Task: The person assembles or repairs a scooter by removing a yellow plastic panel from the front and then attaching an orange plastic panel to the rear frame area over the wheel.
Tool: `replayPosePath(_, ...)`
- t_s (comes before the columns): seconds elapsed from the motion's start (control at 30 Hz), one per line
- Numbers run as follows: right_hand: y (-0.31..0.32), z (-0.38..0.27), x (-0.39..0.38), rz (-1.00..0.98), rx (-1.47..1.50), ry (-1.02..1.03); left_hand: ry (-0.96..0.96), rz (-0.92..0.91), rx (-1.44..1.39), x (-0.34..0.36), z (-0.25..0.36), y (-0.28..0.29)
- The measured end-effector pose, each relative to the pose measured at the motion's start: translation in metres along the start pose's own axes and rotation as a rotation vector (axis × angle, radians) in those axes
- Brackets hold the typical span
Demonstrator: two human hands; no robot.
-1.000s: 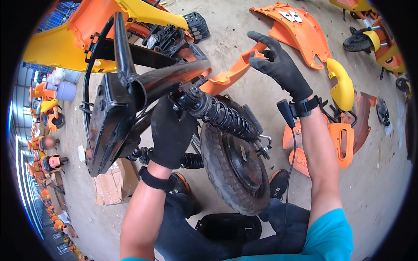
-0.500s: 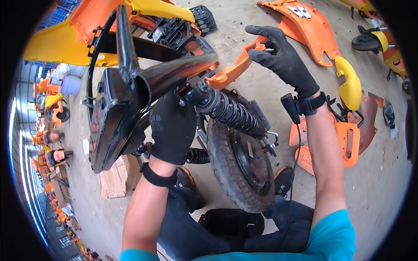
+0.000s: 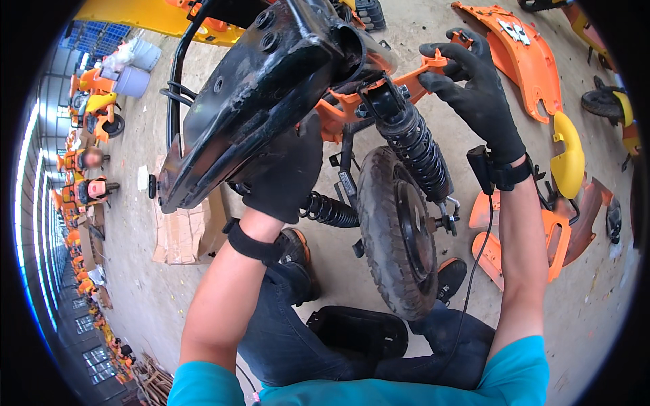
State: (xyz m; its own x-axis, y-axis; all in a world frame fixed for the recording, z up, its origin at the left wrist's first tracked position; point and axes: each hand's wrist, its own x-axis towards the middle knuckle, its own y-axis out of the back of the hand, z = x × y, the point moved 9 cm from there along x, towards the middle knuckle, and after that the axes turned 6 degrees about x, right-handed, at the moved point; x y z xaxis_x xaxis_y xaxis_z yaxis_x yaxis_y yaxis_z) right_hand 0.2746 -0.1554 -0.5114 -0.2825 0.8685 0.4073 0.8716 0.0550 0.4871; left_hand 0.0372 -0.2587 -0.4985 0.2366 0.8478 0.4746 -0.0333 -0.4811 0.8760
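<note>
A black metal scooter frame slants across the upper left. My left hand, in a black glove, presses up against its underside with the fingers closed round it, partly hidden. An orange plastic trim piece runs behind the top of a black coil shock absorber. Its right end is between the thumb and curled fingers of my gloved right hand. Below the shock stands the wheel with its black knobby tyre, between my legs. A second coil shock shows right of my left wrist.
An orange body panel, a yellow fender and more orange panels lie on the floor at the right. A cardboard piece lies at the left. A black plastic tray sits between my legs. A cable hangs from my right wrist.
The scooter frame has tilted, its box end swinging up and right, with my left hand against it. The wheel and shock have shifted right in view. My right hand stays at the trim's end.
</note>
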Motion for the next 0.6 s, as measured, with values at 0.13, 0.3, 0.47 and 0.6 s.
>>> replayPosePath(0.13,-0.004,-0.017,0.001,0.01,0.13,0.017,0.178,0.126,-0.143,0.002,0.006,0.036)
replayPosePath(0.3,-0.006,-0.011,-0.004,0.052,0.314,0.089,0.054,0.017,0.019,-0.009,0.028,0.046)
replayPosePath(0.47,-0.008,-0.011,-0.002,0.058,0.332,-0.03,0.148,-0.314,-0.07,-0.03,0.047,0.049)
replayPosePath(0.6,-0.014,-0.031,0.001,-0.022,0.2,0.14,0.04,-0.387,-0.004,-0.051,0.058,0.046)
